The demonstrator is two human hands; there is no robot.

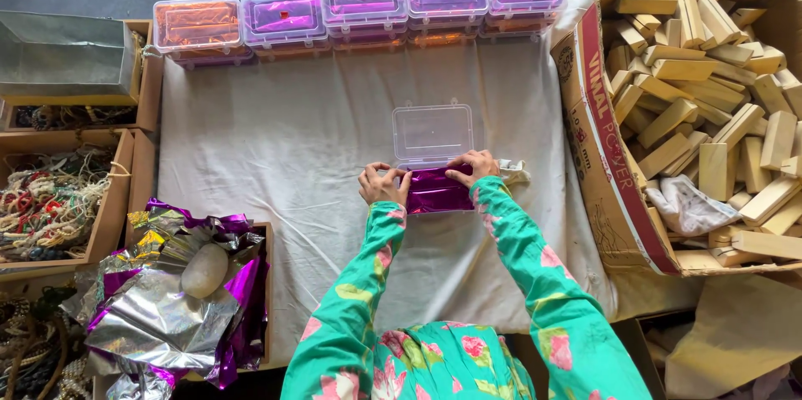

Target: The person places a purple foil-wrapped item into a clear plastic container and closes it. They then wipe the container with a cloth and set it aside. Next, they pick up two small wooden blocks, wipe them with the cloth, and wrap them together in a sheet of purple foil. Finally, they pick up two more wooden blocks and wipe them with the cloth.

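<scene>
— What were the hands doing at the centre of the frame?

— Both were on a small clear plastic box (434, 187) lying on the white cloth (276, 158) that covered the worktop. Its lid (432, 133) stood open, hinged back toward the top of the frame. A sheet of purple foil (438, 191) filled the box, and the left hand (383, 184) pressed at the foil's left edge while the right hand (474, 167) rested on its upper right corner.

— And the fingers?

— On both hands they were bent and close together, pushing down on the foil and the box rim. Whether they pinched the foil or only pressed it, I could not tell.

— What lay around them?

— Along the top of the frame ran a row of five closed boxes (363, 3) of the same kind, one lined with orange foil, four with purple. At the right sat a large cardboard carton (601, 166) heaped with pale wooden blocks (710, 74), with a white rag (689, 208) among them. At the lower left was a crumpled pile of silver and purple foil sheets (167, 316), weighed down by a smooth grey stone (205, 270). Above that, at the left edge, a cardboard tray (113, 208) held tangled cords and beads (46, 200), and a grey metal tin (67, 58) sat in the upper left.

— The sleeves?

— Green, with pink flowers.
</scene>
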